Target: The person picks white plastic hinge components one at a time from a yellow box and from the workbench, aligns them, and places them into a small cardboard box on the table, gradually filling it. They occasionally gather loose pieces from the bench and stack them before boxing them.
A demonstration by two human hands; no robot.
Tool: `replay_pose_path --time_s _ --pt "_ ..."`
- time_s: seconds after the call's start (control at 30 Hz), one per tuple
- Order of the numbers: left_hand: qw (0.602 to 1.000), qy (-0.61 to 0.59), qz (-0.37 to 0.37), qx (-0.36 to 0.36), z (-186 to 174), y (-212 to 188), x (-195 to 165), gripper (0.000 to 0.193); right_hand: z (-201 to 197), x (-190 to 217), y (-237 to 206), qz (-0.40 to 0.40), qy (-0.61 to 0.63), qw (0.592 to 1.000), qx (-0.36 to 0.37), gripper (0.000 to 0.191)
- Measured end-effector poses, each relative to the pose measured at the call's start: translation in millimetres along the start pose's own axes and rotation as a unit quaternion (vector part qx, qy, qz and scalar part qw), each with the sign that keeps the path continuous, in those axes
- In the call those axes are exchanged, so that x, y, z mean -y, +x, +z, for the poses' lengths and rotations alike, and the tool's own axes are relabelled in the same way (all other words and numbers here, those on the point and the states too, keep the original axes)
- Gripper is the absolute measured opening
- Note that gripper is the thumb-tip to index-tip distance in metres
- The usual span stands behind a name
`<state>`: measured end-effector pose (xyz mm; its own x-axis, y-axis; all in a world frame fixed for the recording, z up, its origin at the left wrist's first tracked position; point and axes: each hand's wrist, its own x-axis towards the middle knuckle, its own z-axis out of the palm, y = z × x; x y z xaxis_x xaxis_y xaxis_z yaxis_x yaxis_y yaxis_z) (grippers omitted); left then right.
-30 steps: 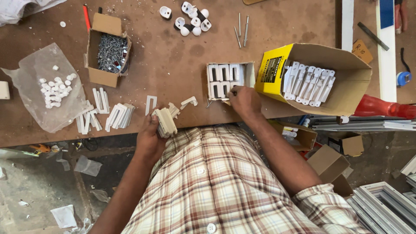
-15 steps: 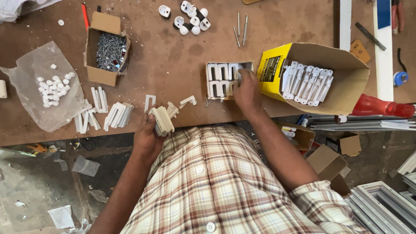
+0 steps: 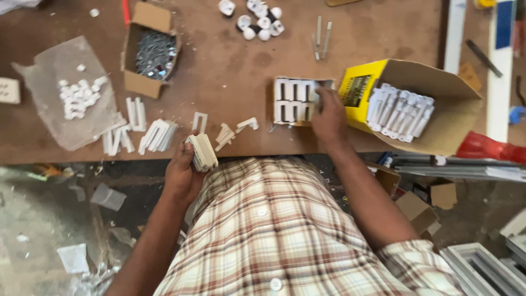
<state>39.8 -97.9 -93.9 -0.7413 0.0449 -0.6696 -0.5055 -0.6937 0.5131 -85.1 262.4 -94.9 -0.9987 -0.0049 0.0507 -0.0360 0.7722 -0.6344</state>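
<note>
Two hands work: left hand (image 3: 183, 172) clamps a white clip stack (image 3: 202, 152); right hand (image 3: 329, 118) fingers rest, loosely curled, in the small tray (image 3: 296, 100).

The person wears a loose short-sleeved shirt in a plaid of cream, tan, rust-red and grey lines, fastened down the front with small white buttons, its right sleeve ending above the elbow, while both forearms, the left hand (image 3: 183, 174) and the right hand (image 3: 330, 118) are bare

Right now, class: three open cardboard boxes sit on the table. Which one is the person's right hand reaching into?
The small flat box of white clips in rows, at table centre. The right hand rests on its right edge; the screw box and yellow box go untouched.
</note>
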Motion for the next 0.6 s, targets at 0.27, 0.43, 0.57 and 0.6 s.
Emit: replay_pose_path --time_s 0.27,0.43,0.57,0.6 --pt "0.996 -0.044 0.070 0.023 -50.0 -29.5 -22.2 0.046 -11.3 59.6 -31.9 0.001 0.043 0.996 0.074 0.010" --pt "0.998 -0.037 0.045 -0.023 -46.9 -34.6 -21.3 0.044 2.2 90.5 -33.5 0.010 0.078 0.964 0.254 0.017" --pt "0.998 -0.032 0.031 -0.043 -37.8 -21.7 -6.0 0.039 19.9 107.1 -30.6 0.000 0.019 0.924 0.381 0.026" --pt "0.998 -0.029 0.028 -0.049 -37.8 -19.8 -1.7 0.037 25.9 110.0 -30.6 -0.011 0.016 0.921 0.389 0.026"
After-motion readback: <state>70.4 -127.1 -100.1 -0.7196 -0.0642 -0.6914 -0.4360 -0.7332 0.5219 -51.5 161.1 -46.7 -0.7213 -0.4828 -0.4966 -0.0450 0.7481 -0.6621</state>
